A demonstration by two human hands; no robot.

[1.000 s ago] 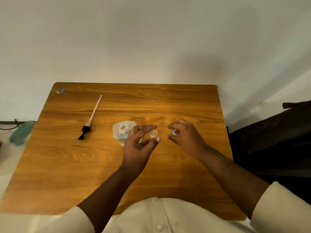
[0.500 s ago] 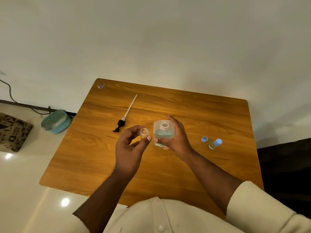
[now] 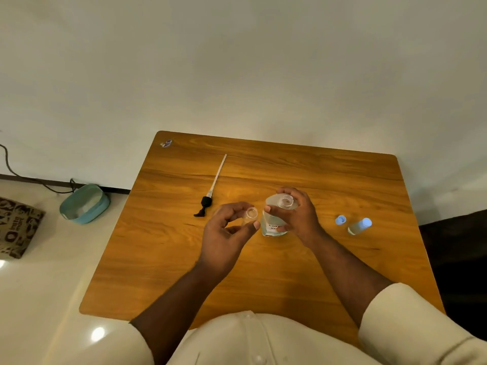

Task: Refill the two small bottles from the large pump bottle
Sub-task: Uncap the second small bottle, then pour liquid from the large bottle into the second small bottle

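My left hand (image 3: 226,233) pinches a small clear bottle (image 3: 250,214) with its mouth open and facing up. My right hand (image 3: 297,216) grips the large clear bottle (image 3: 276,212), whose pump is off; it holds pale blue liquid and is lifted and tilted with its open neck close beside the small bottle. The black pump head with its long white tube (image 3: 210,192) lies on the wooden table (image 3: 303,272) to the left. A second small bottle with a blue cap (image 3: 359,226) lies on its side at the right, next to a loose blue cap (image 3: 340,220).
A small scrap or sticker (image 3: 166,143) sits at the table's far left corner. On the floor to the left are a teal bowl (image 3: 84,204), a dark cable and a patterned box (image 3: 15,227). A white wall stands behind the table.
My right hand left the blue cap on the table, took the large bottle and raised it toward the small bottle. The view swung left.
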